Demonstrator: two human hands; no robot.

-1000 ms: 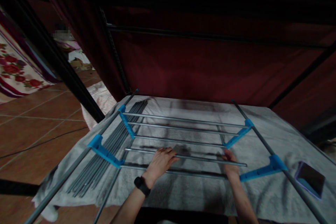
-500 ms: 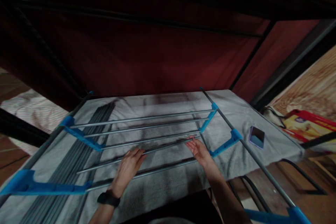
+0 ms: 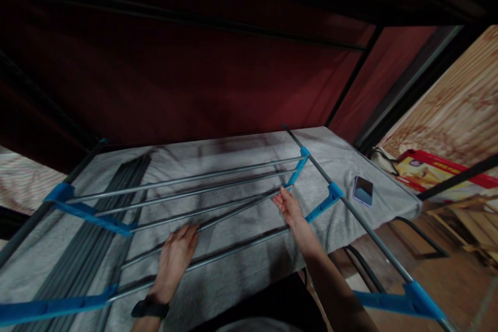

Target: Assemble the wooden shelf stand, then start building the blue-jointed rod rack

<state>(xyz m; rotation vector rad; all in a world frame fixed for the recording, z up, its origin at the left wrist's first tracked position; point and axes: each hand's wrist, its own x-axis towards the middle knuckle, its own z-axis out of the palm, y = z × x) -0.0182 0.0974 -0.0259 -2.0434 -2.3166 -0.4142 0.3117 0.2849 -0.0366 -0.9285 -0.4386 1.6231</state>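
Note:
A loose grey metal tube [image 3: 233, 212] lies slantwise between my two hands, above the grey cloth. My left hand [image 3: 177, 254], with a black band on the wrist, is closed over its middle-left part. Near its right end, the fingers of my right hand [image 3: 288, 207] pinch it, close to a blue plastic bracket [image 3: 298, 170]. Around the tube stands a rack frame whose crosswise tubes [image 3: 187, 195] join blue brackets on the left [image 3: 95, 212] and right. Another crosswise tube [image 3: 237, 247] runs nearer to me, below both hands. A second right bracket [image 3: 324, 205] sits beside my right forearm.
Several grey tubes [image 3: 93, 238] lie bundled on the cloth at the left. A phone [image 3: 363, 190] rests on the cloth [image 3: 334, 166] at the right. Beyond the edge are a red and yellow box [image 3: 431, 171] and wooden pieces [image 3: 467, 223].
The loose tube's right end has risen toward the far right bracket, so it now slants more and crosses the tube behind it. Both hands still hold it. The view has shifted to the right.

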